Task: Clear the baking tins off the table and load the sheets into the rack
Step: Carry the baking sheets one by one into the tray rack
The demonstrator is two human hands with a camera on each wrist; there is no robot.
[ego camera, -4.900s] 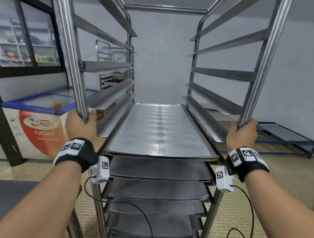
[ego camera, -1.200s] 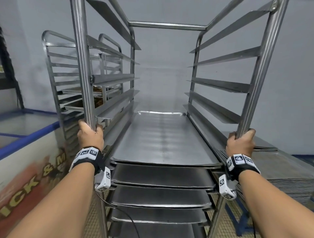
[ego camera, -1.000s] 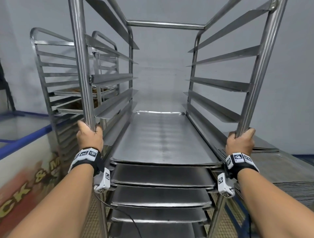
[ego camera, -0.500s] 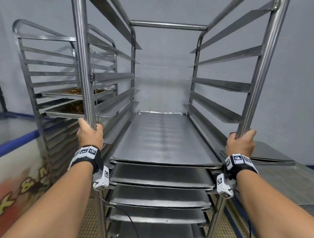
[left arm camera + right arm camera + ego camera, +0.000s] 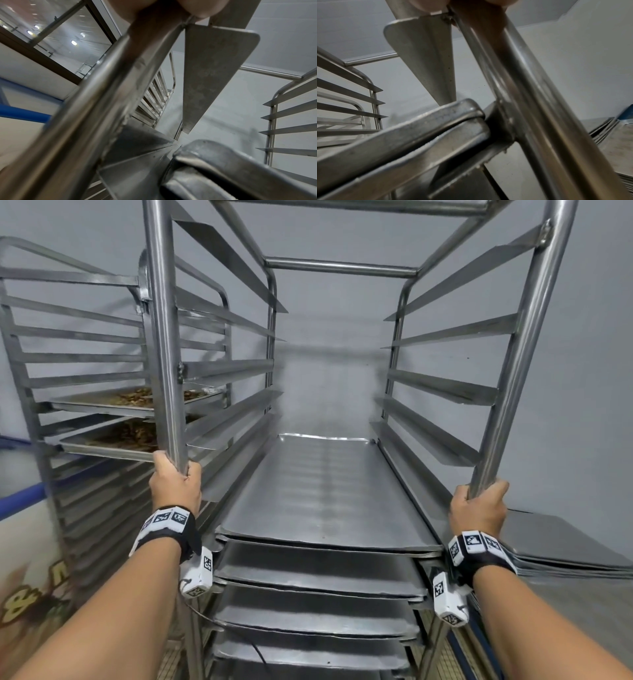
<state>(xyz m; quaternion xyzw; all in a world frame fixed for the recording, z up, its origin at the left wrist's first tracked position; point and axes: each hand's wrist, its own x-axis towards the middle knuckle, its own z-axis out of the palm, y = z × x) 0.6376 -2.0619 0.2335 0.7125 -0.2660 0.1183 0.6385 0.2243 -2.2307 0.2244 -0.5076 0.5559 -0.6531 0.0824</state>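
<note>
Head view: steel rack [image 5: 524,344] stands directly ahead, its lower runners loaded with baking sheets [image 5: 325,494]. A second rack [image 5: 78,344] stands beside it at left. Left hand [image 5: 176,486] grips the near left upright; right hand [image 5: 479,508] grips the near right upright.

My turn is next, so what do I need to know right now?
Left hand grips the rack's left front post; right hand grips the right front post.
Sheets fill the lower slots of the rack; the upper rails are empty.
A stack of sheets lies to the right, probably next to load.
A second rack stands on the left.
</note>
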